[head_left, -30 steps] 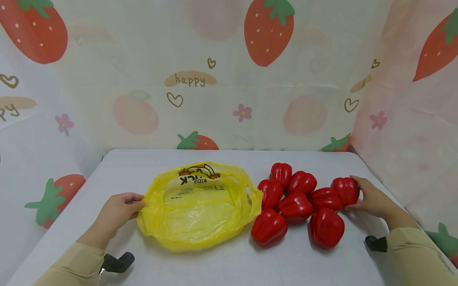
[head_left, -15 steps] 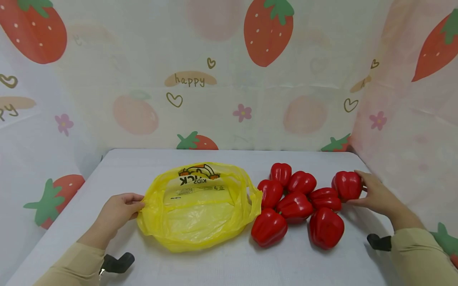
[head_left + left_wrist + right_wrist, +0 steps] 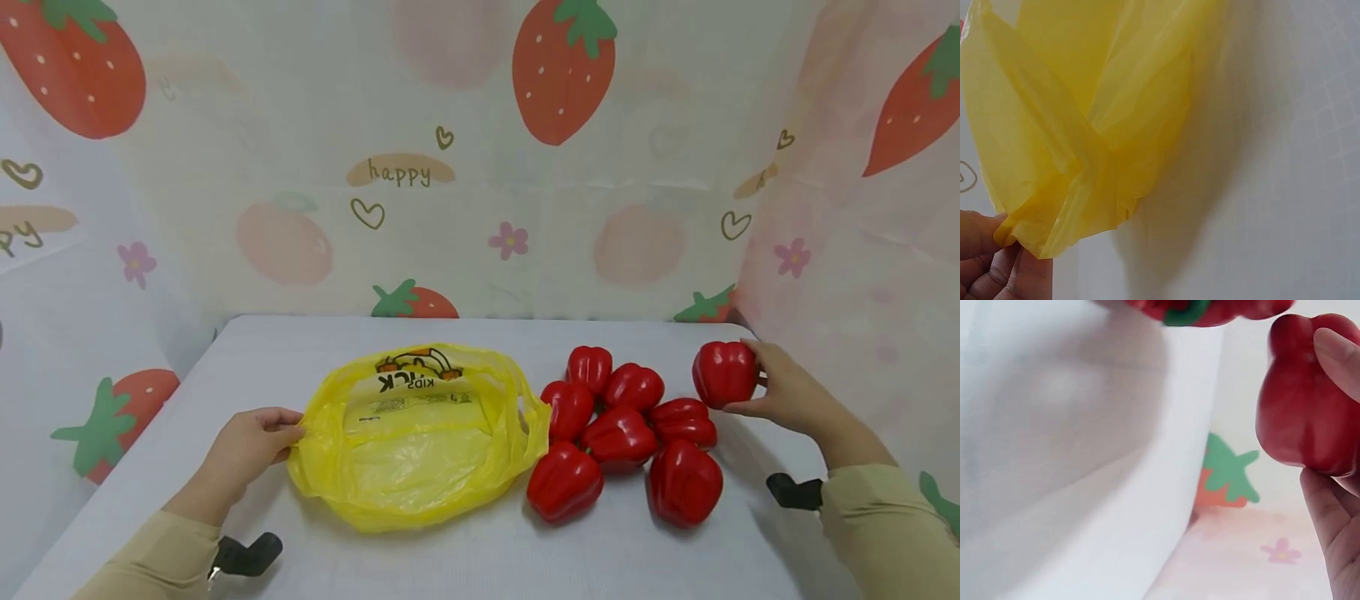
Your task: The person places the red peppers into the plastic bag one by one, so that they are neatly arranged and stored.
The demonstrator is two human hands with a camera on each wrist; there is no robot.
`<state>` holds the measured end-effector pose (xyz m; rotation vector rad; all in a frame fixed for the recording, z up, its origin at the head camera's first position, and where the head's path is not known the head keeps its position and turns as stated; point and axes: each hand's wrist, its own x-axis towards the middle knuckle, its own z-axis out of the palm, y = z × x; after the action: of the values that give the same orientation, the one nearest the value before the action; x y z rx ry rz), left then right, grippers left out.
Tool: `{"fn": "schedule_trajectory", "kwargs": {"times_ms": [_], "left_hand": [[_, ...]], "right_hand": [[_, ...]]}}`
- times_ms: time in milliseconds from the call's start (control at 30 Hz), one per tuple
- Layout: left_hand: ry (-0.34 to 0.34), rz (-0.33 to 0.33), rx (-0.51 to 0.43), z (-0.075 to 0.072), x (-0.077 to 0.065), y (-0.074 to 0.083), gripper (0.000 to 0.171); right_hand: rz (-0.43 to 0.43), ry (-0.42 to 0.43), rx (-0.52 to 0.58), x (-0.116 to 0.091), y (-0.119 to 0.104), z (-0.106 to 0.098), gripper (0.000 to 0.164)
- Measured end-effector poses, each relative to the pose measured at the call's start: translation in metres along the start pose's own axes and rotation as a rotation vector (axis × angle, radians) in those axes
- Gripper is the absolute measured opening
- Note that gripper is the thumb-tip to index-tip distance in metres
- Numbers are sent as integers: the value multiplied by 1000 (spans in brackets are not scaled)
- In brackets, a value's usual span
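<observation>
My left hand (image 3: 251, 443) pinches the left edge of a yellow plastic bag (image 3: 420, 467), which lies spread with its mouth toward me and printing on its far inner side. In the left wrist view, the thumb and curled fingers (image 3: 1013, 275) grip a gathered fold of the bag. At the right, my right hand (image 3: 795, 392) holds a glossy red bell pepper (image 3: 724, 374) between thumb and fingers, raised above the table. The right wrist view shows that bell pepper (image 3: 1304, 400) with a fingertip on either side of it.
Several more red bell peppers (image 3: 618, 439) lie clustered right of the bag, the nearest ones overlapping its right handle in view. The white table (image 3: 480, 558) is bordered by cloth walls (image 3: 480, 100) printed with strawberries. Black camera mounts (image 3: 247, 554) stick out near both wrists.
My right hand has lifted the bell pepper up and away from the cluster, so a gap shows between it and the others. The left hand and bag stay in place.
</observation>
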<state>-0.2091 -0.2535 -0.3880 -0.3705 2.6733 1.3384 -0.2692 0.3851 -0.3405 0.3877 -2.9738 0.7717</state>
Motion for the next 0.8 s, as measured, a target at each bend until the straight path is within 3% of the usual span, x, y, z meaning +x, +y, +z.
{"fn": "schedule_trajectory", "kwargs": {"times_ms": [200, 467, 800], "left_hand": [[-3, -8, 1, 0, 0, -2, 40], [-13, -9, 10, -1, 2, -2, 40], [-19, -6, 15, -3, 4, -2, 39]], "right_hand": [[-50, 8, 10, 1, -18, -3, 100], [-241, 48, 48, 12, -45, 2, 88], [-204, -28, 36, 27, -88, 9, 93]]}}
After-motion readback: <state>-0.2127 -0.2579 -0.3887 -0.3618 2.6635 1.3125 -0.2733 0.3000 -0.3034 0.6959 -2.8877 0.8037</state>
